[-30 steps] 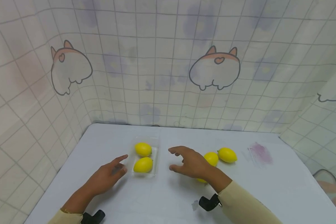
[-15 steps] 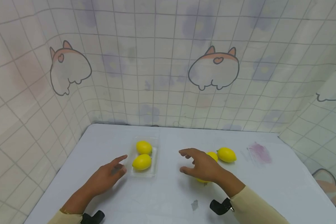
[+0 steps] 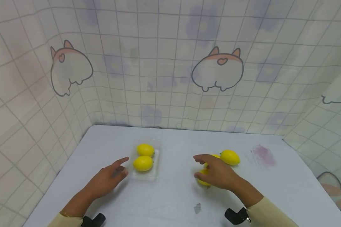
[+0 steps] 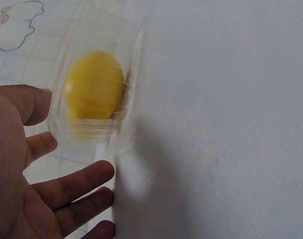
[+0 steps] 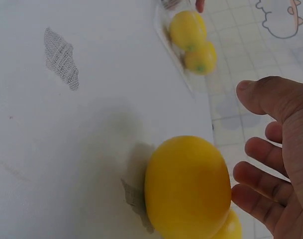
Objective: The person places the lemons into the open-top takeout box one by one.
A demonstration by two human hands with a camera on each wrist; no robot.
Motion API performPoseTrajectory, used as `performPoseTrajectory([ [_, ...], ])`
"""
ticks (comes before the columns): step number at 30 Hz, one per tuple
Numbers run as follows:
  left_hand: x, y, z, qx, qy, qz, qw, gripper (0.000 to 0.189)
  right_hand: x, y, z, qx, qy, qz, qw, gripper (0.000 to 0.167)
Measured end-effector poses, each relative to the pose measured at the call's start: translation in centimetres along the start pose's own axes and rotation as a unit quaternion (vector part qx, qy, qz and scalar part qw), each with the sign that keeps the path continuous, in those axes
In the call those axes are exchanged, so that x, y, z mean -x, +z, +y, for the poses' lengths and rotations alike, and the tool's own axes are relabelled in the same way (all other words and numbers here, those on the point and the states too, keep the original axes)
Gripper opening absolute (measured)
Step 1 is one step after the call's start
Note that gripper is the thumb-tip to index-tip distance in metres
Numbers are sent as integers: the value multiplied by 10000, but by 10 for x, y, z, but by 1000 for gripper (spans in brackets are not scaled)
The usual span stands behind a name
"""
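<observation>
A clear plastic tray (image 3: 155,171) holds two lemons, a far lemon (image 3: 145,149) and a near lemon (image 3: 143,163), lying against each other. Just left of it, my left hand (image 3: 106,183) has its fingers spread and grips nothing; the left wrist view shows the tray wall (image 4: 91,130) close to the thumb. My right hand (image 3: 220,173) hovers over the loose lemons on the right, thumb and fingers apart. One lemon (image 3: 203,180) lies under its thumb, another (image 3: 215,155) is mostly hidden behind the hand. In the right wrist view a large lemon (image 5: 186,189) appears beside the fingertips.
A third loose lemon (image 3: 230,157) rests beyond the right hand. The white tabletop (image 3: 170,201) bears a grey patch (image 3: 197,208) near the front and a pinkish stain (image 3: 264,154) at the right. A patterned curtain (image 3: 170,78) hangs around the back and sides.
My right hand has moved right and slightly nearer, away from the tray to the loose lemons. The lemons in the tray have rocked and shifted slightly. My left hand has hardly moved.
</observation>
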State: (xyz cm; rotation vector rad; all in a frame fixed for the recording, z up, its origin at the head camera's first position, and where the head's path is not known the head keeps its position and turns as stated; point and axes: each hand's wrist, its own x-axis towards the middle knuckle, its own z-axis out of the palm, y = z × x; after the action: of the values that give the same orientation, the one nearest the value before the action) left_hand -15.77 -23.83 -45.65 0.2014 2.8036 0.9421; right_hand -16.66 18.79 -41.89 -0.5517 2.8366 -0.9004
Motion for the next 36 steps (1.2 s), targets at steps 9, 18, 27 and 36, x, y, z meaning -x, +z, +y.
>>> performPoseTrajectory([
  [9, 2, -2, 4, 30, -38, -37, 10000, 60, 13, -6, 11, 81, 164, 125, 9998, 60],
  [18, 2, -1, 3, 10, -27, -41, 10000, 60, 24, -10, 22, 151, 72, 237, 9996, 60],
  [27, 1, 0, 2, -12, 19, 11, 10000, 60, 27, -5, 32, 108, 232, 123, 9996, 58],
  [36, 0, 1, 0, -53, 75, 51, 9999, 61, 29, 0, 39, 149, 412, 108, 9990, 60],
])
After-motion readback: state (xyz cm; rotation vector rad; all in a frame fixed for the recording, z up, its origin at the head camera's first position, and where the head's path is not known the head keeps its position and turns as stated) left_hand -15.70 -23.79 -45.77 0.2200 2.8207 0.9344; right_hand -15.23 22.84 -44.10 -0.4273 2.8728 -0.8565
